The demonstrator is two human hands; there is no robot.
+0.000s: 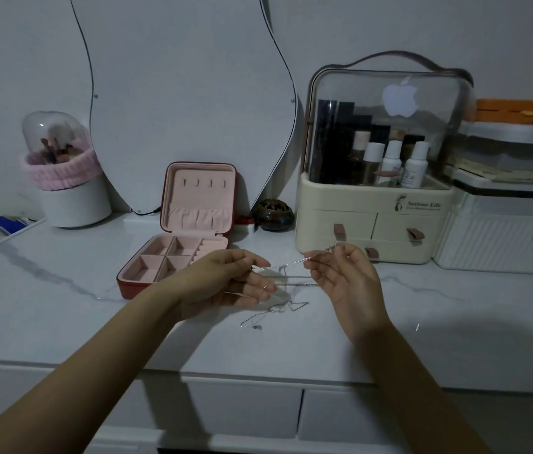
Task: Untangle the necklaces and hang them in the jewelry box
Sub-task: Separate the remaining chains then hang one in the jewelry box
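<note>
The two hands are held apart over the middle of the pale marbled surface (62, 290), each pinching fine chain; the left hand (226, 283) has its thumb and fingers curled on a strand just right of the jewelry box (176, 250), and the right hand (340, 276) pinches another part between thumb and forefinger, raised a little higher; a thin silvery run of the necklaces (291, 263) is stretched between them, while the rest of the tangle droops to the surface near the person, with a loose loop and what may be a small pendant lying there; how many chains there are I cannot tell.

The box stands open at the far left of the hands, its lid upright with a row of small hooks (204, 183) above a gathered pocket, all empty, so nothing is hung yet; the step in hand looks like teasing the strands apart.

To do it well, keep the pull gentle; tension tightens a knot in chain this fine, so slack should be fed toward the snarl and one end followed through; laying the knot flat on the surface would show the crossings better in this dim light; a freed necklace can then go by its clasp to one hook.
</note>
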